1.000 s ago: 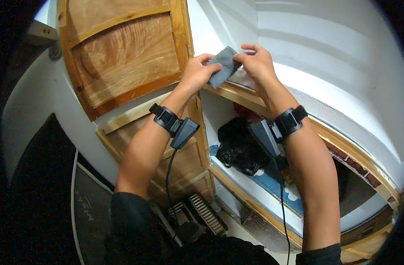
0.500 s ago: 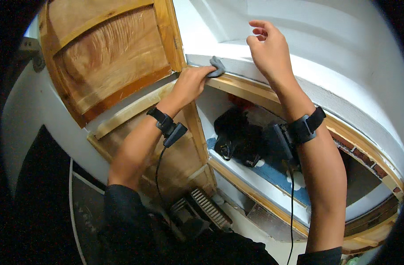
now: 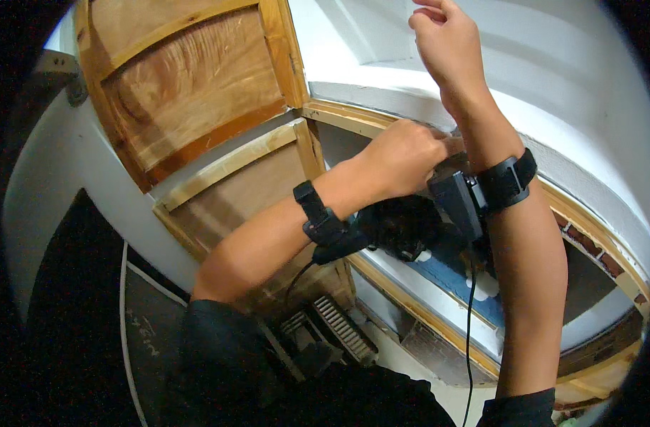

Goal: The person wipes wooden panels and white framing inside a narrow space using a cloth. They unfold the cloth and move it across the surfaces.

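Note:
My left hand [image 3: 410, 156] reaches across to the right along the wooden ledge [image 3: 350, 119] of the cabinet frame, its fingers closed. Their tips, and most of the grey cloth pinched in them half a second ago, are hidden behind my right wrist. My right hand [image 3: 449, 46] is raised in front of the white wall recess at the top edge. Its fingers curl loosely, partly cut off by the picture edge, and nothing shows in them. A black strap with a small box and cable circles each wrist.
Wooden cabinet doors, an upper [image 3: 197, 78] and a lower [image 3: 240, 185], stand open at left. Inside the cabinet, dark items [image 3: 400, 231] lie on a blue surface [image 3: 442, 281]. A white wall [image 3: 567, 71] rises behind the ledge. A slatted object [image 3: 343, 327] stands below.
My left hand has slid rightward along the ledge, from near the door corner to behind my right wrist. My right hand has risen slightly. The view has shifted a little.

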Motion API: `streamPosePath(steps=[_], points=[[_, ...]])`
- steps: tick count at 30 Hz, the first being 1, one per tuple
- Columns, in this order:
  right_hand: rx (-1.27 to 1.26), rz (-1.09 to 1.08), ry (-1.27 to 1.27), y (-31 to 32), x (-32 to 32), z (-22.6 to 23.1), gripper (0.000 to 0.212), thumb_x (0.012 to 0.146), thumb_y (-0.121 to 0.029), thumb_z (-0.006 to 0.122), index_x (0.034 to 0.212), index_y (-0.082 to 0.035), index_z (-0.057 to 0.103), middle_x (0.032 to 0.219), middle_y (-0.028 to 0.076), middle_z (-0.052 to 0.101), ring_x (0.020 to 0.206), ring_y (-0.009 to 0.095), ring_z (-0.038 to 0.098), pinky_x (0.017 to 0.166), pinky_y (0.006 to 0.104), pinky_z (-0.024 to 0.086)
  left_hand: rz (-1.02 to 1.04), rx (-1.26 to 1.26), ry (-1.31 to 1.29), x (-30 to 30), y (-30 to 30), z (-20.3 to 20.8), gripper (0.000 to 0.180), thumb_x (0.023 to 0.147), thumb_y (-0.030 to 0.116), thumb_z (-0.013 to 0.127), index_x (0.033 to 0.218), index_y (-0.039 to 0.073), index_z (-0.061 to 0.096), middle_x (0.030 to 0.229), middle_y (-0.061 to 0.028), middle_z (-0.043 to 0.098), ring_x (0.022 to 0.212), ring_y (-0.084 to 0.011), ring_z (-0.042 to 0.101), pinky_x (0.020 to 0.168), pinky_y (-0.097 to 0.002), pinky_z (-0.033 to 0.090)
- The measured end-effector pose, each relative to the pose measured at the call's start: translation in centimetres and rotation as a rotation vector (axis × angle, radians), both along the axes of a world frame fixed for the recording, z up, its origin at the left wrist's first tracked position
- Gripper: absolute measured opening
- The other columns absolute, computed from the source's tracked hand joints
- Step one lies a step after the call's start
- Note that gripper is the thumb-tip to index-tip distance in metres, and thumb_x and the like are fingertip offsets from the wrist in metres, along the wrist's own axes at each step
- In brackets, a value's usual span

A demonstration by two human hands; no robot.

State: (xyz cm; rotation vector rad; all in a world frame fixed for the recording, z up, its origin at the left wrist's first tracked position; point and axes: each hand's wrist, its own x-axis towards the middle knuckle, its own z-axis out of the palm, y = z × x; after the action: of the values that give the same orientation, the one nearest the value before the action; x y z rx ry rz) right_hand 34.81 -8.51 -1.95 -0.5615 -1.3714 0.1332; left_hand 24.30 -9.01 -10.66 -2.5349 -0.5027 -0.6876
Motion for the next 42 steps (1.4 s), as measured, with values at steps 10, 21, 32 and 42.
streamPosePath(steps=[10,21,32,42], points=[[0.020,-0.175,-0.151,0.5,3.8,0.0,0.032,0.086,-0.012,0.053,0.117,-0.005,0.060,0.108,0.011,0.063,0.096,0.018,0.060,0.081,0.0294,0.049,-0.012,-0.092,-0.157,-6.7,5.1,-0.7,0.041,0.069,0.003,0.071,0.109,0.010,0.064,0.101,-0.0127,0.067,0.088,-0.0295,0.066,0.079,-0.0363,0.053],[-0.097,-0.379,-0.242,-1.2,6.5,-3.3,0.032,0.081,-0.011,0.054,0.111,-0.002,0.062,0.100,0.015,0.065,0.093,0.022,0.062,0.085,0.0324,0.048,0.384,-0.114,-0.303,-17.5,12.4,-0.3,0.028,0.076,0.005,0.061,0.103,0.004,0.067,0.088,-0.0223,0.064,0.081,-0.0374,0.063,0.077,-0.0408,0.050],[-0.097,-0.222,-0.016,-4.3,12.0,-0.8,0.032,0.089,-0.013,0.051,0.118,-0.005,0.061,0.110,0.013,0.062,0.100,0.020,0.058,0.084,0.0302,0.049,0.316,0.032,-0.251,-6.4,5.3,-0.7,0.025,0.072,0.011,0.056,0.091,0.008,0.072,0.066,-0.0209,0.062,0.060,-0.0347,0.063,0.062,-0.0427,0.053],[-0.024,-0.230,0.036,-4.2,11.1,-1.4,0.029,0.085,-0.010,0.053,0.110,-0.001,0.064,0.100,0.011,0.066,0.090,0.017,0.062,0.079,0.0271,0.049,-0.083,0.008,-0.280,6.2,-2.6,-1.2,0.015,0.069,0.011,0.058,0.079,0.004,0.067,0.067,-0.0148,0.063,0.058,-0.0341,0.061,0.059,-0.0421,0.053]])
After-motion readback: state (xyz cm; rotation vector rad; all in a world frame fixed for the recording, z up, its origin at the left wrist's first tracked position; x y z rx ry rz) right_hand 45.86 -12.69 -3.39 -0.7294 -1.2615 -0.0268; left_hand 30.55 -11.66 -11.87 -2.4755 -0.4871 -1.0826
